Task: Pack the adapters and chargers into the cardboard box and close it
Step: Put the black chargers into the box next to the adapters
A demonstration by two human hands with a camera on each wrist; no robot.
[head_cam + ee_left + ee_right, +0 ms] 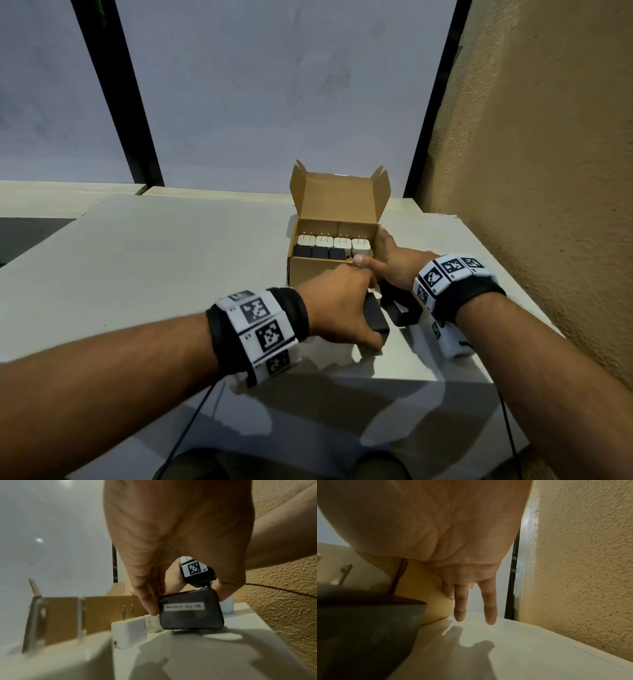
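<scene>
A pale table (pixel 171 260) is seen against a textured wall (pixel 548 171), and on it stands the cardboard box (pixel 322 270), its lid flap raised behind. Inside, a back row of four white chargers (pixel 333 244) is set prongs up, with three black adapters (pixel 320 253) in front; one front slot at the right appears unfilled. The box's right wall is steadied by the right hand (pixel 394 263), thumb laid over the near rim and fingers (pixel 459 608) held straight down the outside, nothing being grasped. Just before the box, a black adapter (pixel 190 609) bearing a white label strip is pinched at its sides by the left hand (pixel 339 305), fingers curled on one edge and thumb on the opposite. It is judged rigid, smooth-cased and light to moderate in weight; the flat opposite sides are the surest hold, since rounded corners may slip. More white chargers (pixel 128 632) stand loose on the table nearby. The label's print is too blurred to be read. A second black block (pixel 400 308) between the wrists is partly covered. The loose pieces cannot be counted.
</scene>
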